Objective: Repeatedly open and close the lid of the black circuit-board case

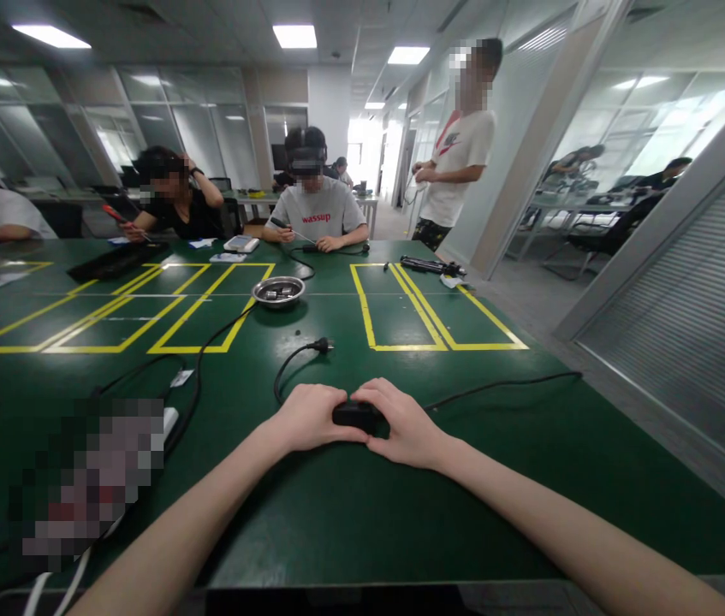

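A black power adapter [354, 416] is held low over the green table, between my two hands. My left hand [309, 417] is closed on its left end, thumb along the near side and fingers on the far side. From the right, my right hand [408, 425] grips the other end with its thumb and fingers curved round it. A black cord with a plug [322, 346] loops out beyond my left hand and rests on the table. Past my right hand, a thin black cable [509, 383] trails off toward the table's right edge.
A steel bowl [278, 292] with small metal parts stands ahead on the green table [465, 513]. Yellow tape marks rectangles there. At left lies a pixelated object [98, 479] with cables. A folded black tripod [430, 265] lies far right. Several people sit opposite; one person stands [461, 162].
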{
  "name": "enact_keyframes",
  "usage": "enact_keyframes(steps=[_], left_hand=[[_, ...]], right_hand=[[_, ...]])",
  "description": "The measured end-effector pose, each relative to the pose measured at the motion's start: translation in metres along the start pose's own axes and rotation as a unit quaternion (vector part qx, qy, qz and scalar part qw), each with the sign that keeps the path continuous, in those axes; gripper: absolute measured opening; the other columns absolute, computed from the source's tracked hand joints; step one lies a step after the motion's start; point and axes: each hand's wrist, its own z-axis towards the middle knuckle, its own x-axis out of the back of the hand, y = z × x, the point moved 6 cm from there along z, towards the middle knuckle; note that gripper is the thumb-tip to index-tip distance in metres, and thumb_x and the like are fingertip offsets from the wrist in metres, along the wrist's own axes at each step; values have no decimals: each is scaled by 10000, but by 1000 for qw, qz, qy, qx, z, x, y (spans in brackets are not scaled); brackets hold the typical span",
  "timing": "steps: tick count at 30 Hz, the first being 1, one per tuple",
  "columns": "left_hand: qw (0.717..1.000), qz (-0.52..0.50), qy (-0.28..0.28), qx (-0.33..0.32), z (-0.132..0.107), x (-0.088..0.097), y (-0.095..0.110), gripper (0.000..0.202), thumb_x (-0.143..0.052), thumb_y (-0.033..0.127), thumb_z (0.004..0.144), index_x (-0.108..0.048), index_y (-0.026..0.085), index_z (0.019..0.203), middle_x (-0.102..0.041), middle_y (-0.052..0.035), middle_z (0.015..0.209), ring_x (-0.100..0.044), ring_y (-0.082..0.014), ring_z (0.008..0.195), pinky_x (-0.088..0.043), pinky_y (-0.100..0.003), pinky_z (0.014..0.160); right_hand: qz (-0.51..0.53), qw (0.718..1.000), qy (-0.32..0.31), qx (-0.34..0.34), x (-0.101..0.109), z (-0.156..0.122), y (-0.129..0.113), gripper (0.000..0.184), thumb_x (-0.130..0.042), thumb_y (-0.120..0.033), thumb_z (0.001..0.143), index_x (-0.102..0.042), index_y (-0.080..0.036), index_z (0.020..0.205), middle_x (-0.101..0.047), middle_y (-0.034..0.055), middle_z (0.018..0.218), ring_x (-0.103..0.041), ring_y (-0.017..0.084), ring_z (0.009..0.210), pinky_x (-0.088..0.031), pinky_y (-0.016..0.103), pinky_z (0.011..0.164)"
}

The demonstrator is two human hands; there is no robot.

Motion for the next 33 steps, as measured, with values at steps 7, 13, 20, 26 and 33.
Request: enact_keyframes(steps=[7,13,20,26,33], left_hand=[[993,86,68,-45,2,2,3,581,-653,781,821,-617,202,785,-694,-35,798,-673,-225,750,-355,-272,616],[980,141,116,-77,5,3,9,624,-604,825,819,-608,201,797,-673,-28,752,-665,-217,711,-387,-287,631],[980,140,121,-75,4,6,6,620,-583,820,836,-589,202,787,-669,-14,730,-652,-201,676,-339,-280,593],[978,138,131,-91,3,4,3,598,-476,755,948,-619,195,792,-676,-35,729,-648,-204,694,-371,-287,641],[979,125,130,-96,2,4,5,572,-515,724,949,-643,187,799,-691,-38,729,-659,-202,685,-385,-283,627]], right_hand=[[7,992,-20,-128,-4,-2,15,285,-802,-274,815,-653,-208,1049,-672,36,922,-619,201,815,-485,311,712],[18,989,-3,-145,-2,-4,19,270,-828,-280,790,-622,-207,948,-624,9,853,-584,187,764,-446,296,665],[22,991,-5,-134,2,-3,17,223,-774,-245,845,-659,-203,1031,-671,37,912,-617,197,802,-477,313,705],[12,994,-3,-111,5,-1,14,245,-786,-256,840,-652,-204,1038,-689,52,962,-642,215,869,-510,333,756],[10,995,4,-97,9,-2,15,180,-778,-261,860,-666,-190,982,-688,49,899,-639,206,817,-510,320,710]])
